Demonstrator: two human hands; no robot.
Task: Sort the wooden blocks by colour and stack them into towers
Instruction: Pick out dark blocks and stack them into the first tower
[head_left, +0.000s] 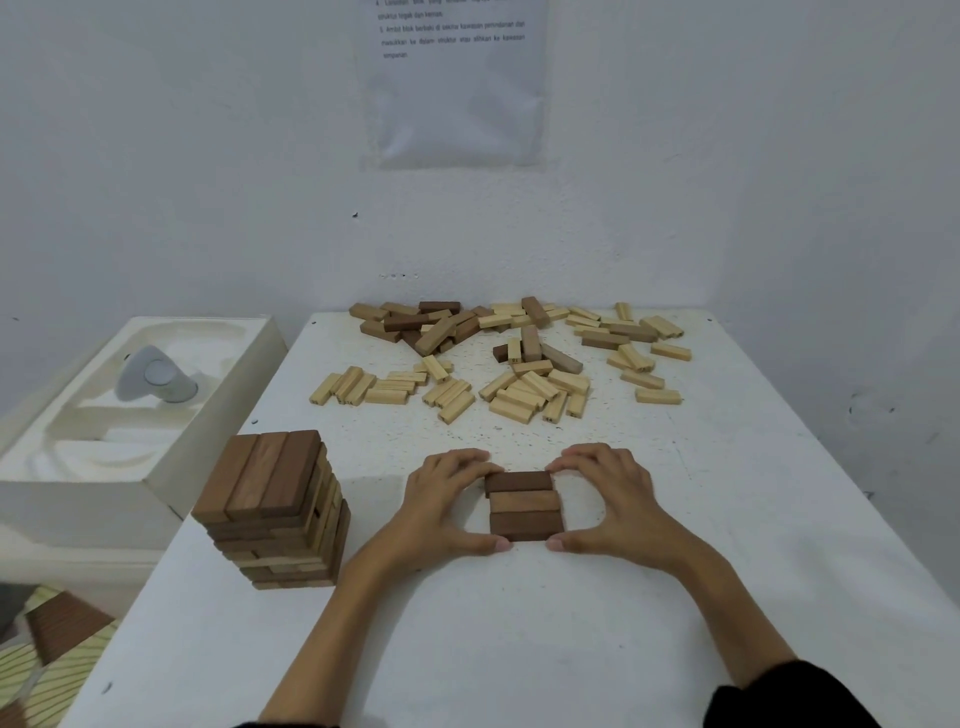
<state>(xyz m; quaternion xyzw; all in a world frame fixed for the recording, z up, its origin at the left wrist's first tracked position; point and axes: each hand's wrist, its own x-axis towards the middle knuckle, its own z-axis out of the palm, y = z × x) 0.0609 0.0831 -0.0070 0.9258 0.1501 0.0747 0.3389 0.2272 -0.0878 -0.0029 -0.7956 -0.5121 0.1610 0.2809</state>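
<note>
Left hand (448, 500) and right hand (613, 494) clasp brown blocks (524, 505).

Front and centre, three brown blocks (524, 505) lie flat, side by side and touching, forming a neat square layer. Off to the left stands the tower (272, 512), mostly brown, its layers crossed. At the back, loose blocks (498, 358), pale and brown, lie scattered.

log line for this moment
step: aligning layer | left hand: pinches brown block row | right hand: pinches same row | tower: standing left | loose blocks: far side
</note>
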